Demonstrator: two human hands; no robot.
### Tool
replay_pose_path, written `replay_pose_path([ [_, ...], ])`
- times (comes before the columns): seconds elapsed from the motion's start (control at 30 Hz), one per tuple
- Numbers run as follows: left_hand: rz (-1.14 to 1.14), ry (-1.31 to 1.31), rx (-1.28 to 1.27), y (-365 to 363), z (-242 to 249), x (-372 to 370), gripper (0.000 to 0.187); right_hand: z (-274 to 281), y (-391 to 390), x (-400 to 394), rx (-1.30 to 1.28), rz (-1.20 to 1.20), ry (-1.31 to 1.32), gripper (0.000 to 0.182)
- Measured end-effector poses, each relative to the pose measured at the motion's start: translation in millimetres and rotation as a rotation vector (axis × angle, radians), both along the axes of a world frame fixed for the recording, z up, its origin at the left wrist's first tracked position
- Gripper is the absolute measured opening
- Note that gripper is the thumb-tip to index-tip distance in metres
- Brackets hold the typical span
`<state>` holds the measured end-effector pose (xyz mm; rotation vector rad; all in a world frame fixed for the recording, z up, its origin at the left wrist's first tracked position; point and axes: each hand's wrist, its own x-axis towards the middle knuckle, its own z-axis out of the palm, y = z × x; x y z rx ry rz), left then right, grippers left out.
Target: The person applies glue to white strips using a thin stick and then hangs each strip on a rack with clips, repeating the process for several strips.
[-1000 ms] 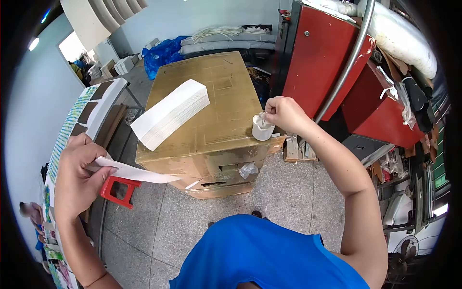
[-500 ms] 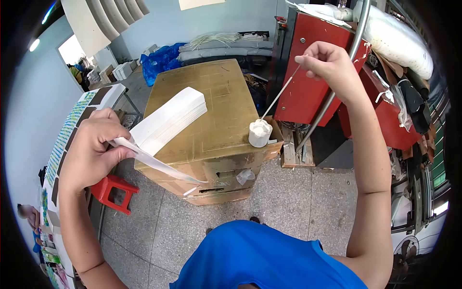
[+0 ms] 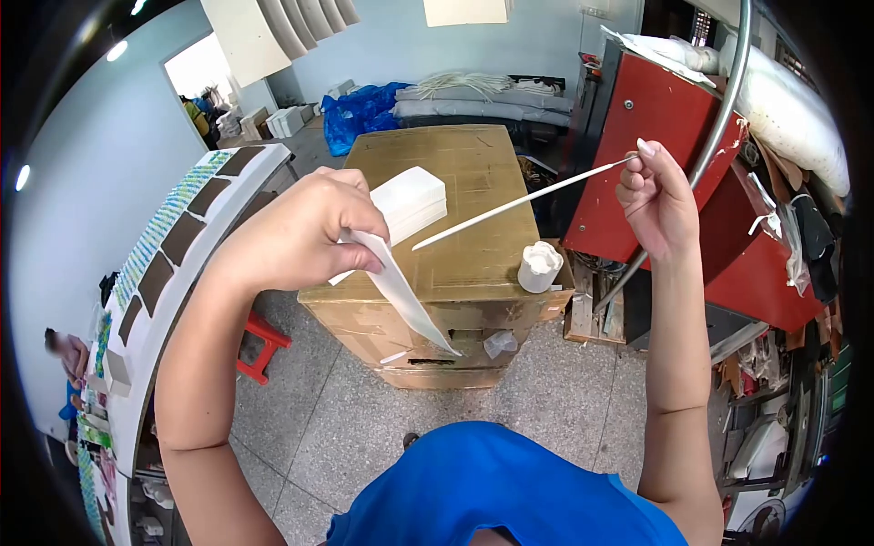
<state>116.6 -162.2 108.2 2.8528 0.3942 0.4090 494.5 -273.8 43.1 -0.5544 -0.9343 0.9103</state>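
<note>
Pinched in my left hand is a thin white strip that slants down past the front edge of a large cardboard box. My right hand, raised at the right, holds the end of a long thin white stick. The stick's free tip hangs above the box top, to the right of the strip. Behind my left hand lies a stack of white strips. On the box's front right corner stands a white cup with white paste in it.
A red stool is at the lower left. Beyond it runs a long table with dark and patterned pieces. Red machinery and a metal pole stand at the right. A person is at the far left.
The stick has come out of the cup and now points left over the box. My left hand and its strip are raised slightly. The view has shifted, moving the scene rightward.
</note>
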Motion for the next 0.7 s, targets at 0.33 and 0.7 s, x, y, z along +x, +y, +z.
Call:
replay_pose_path([
  [0.33,-0.008,0.021,-0.006,-5,-3,-1,0.016,-6,20,-16,-0.001,0.077,0.020,0.010],
  [0.7,-0.021,0.022,-0.011,-1,-8,-2,0.015,-9,23,-23,-0.021,0.047,0.019,0.011],
])
